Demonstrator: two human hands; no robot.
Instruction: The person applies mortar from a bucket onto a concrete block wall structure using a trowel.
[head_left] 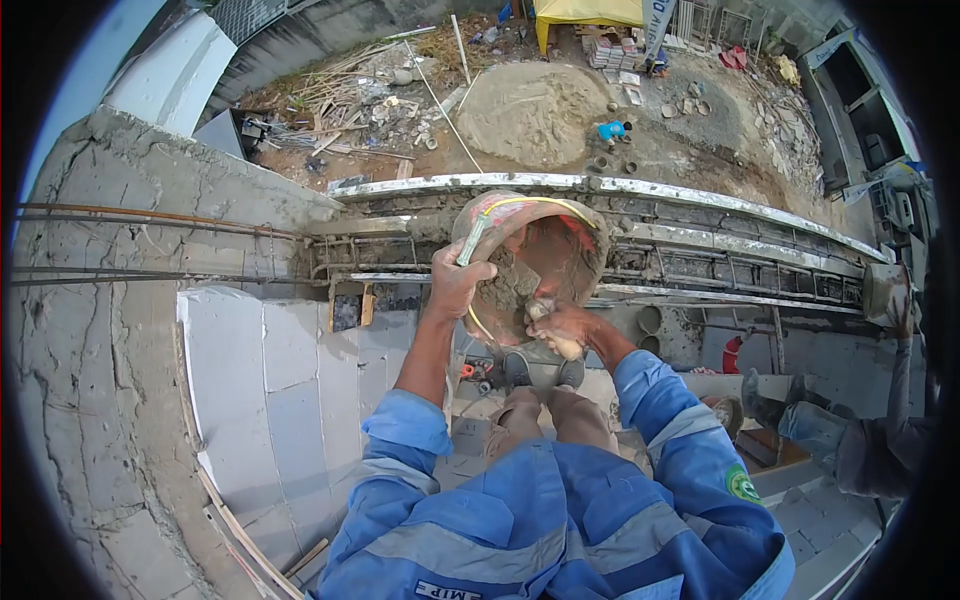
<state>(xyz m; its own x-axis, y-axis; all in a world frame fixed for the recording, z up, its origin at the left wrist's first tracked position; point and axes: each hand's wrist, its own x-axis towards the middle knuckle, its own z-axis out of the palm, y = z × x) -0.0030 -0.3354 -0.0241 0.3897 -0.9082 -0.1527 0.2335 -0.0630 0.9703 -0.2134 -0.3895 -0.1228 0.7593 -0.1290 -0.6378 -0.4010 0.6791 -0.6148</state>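
Observation:
A worn, mortar-caked bucket (pixel 588 270) is tilted over the edge of a rebar-filled beam form, its mouth facing me. Wet grey mortar (pixel 500 287) lies inside it. My left hand (pixel 460 280) is closed on the bucket's left rim, beside the yellow and green handle (pixel 467 247). At the lower right of the mouth, my right hand (pixel 562 328) is closed around the pale handle of what looks like a trowel (pixel 569 348). Its blade is hidden in the bucket.
The form (pixel 740 262) with steel bars runs across in front of me. Pale block walls (pixel 290 380) stand at left. Another person (pixel 890 440) at right holds up a bucket (pixel 882 293). Far below lie a sand pile (pixel 530 115) and a person in blue (pixel 613 131).

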